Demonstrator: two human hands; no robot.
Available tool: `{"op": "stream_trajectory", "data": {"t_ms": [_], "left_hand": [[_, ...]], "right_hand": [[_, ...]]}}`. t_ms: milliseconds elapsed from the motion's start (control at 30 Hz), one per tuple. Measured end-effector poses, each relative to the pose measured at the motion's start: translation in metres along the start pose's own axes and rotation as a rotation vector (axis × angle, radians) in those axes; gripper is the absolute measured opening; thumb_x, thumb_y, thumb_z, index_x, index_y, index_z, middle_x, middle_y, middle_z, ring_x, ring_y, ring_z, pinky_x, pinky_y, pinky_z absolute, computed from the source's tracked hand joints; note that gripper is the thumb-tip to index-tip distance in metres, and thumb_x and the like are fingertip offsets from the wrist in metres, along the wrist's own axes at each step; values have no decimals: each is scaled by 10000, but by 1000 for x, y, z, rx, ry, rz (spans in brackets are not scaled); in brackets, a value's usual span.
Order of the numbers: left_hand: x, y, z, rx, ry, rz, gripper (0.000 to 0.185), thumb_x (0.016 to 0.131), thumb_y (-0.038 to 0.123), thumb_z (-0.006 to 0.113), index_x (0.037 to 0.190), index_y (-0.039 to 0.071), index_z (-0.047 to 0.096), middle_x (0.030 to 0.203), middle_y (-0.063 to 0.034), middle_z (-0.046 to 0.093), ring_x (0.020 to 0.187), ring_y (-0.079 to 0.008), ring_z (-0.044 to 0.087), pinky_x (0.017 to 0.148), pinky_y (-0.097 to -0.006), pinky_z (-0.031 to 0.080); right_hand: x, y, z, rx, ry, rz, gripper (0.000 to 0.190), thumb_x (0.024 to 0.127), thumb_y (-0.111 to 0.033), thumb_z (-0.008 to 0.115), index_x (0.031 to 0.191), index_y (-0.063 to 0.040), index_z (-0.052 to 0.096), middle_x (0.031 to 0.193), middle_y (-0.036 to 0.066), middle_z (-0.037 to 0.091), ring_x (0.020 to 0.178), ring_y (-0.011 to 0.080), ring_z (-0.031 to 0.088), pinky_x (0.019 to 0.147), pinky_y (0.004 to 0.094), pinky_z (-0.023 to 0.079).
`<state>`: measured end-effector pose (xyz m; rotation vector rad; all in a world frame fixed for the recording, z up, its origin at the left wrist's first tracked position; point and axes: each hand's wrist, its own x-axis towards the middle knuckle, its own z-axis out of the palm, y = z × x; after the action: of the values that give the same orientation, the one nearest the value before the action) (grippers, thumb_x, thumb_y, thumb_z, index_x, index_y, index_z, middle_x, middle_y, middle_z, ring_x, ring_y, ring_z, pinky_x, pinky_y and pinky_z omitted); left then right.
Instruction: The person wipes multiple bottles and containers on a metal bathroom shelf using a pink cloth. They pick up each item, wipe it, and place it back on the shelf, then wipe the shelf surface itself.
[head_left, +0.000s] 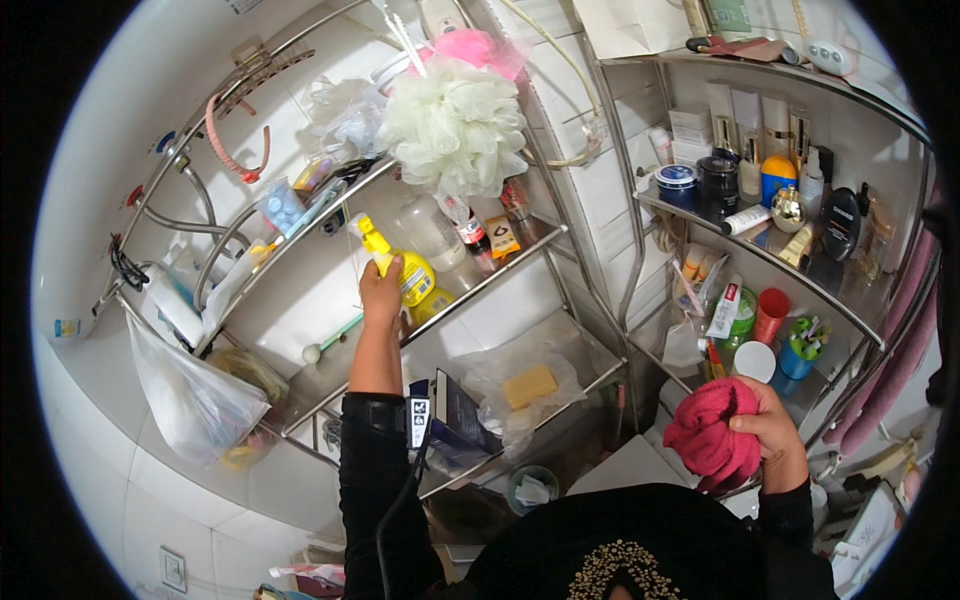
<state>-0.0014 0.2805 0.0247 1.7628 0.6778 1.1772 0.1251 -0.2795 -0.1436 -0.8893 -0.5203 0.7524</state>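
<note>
My left hand (382, 291) is closed around a yellow bottle (416, 281) with a pump or spray top, at the middle metal shelf (491, 281) on the left. Beside that bottle are a clear plastic bottle (435, 236), a dark bottle with a red label (474, 234) and a small orange-yellow packet (502, 237). In my right hand (772, 427) is a bunched crimson cloth (712, 435), held in front of the right-hand rack. The fingers beneath the cloth are partly hidden.
A pale mesh bath puff (454, 124) hangs above the left shelves. Below lies a yellow soap bar (530, 386) on plastic film. The right rack holds jars (718, 184), a red cup (770, 315) and a blue cup (801, 356). A filled white bag (191, 394) hangs left.
</note>
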Motion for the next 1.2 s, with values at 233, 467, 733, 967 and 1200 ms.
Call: {"op": "stream_trajectory", "data": {"t_ms": [233,467,733,967,1200], "left_hand": [[32,-20,1,-98,9,-39,265,926,157,691,1118,3,592,1010,-97,664,867,-171,619,785,-325,507],[50,-35,4,-13,120,66,359,896,132,730,1168,29,520,1072,-126,644,915,-205,630,797,-342,530],[35,-25,4,82,94,36,444,841,212,795,1158,14,555,1081,-143,668,935,-202,650,825,-337,528],[21,-19,-21,341,38,9,690,748,258,850,1289,-20,524,1174,-217,638,1058,-292,636,927,-361,506],[-31,-13,-111,730,67,398,328,805,153,733,1109,35,699,1119,-209,654,1073,-387,617,945,-431,489]], "right_hand": [[-11,0,1,-21,64,-17,581,710,-56,812,1232,51,578,1114,80,675,999,175,652,954,329,502],[-23,2,4,18,93,-3,600,713,-53,808,1248,66,564,1117,103,684,1003,196,666,955,342,511],[-25,6,5,45,100,-3,604,721,-38,792,1267,65,555,1138,117,682,1032,216,667,979,358,502],[-6,12,9,12,56,32,621,717,-45,797,1275,61,546,1148,120,677,1045,221,662,982,361,500],[21,23,25,-23,13,55,648,714,-78,810,1282,62,532,1159,117,671,1050,223,660,977,358,501]]}}
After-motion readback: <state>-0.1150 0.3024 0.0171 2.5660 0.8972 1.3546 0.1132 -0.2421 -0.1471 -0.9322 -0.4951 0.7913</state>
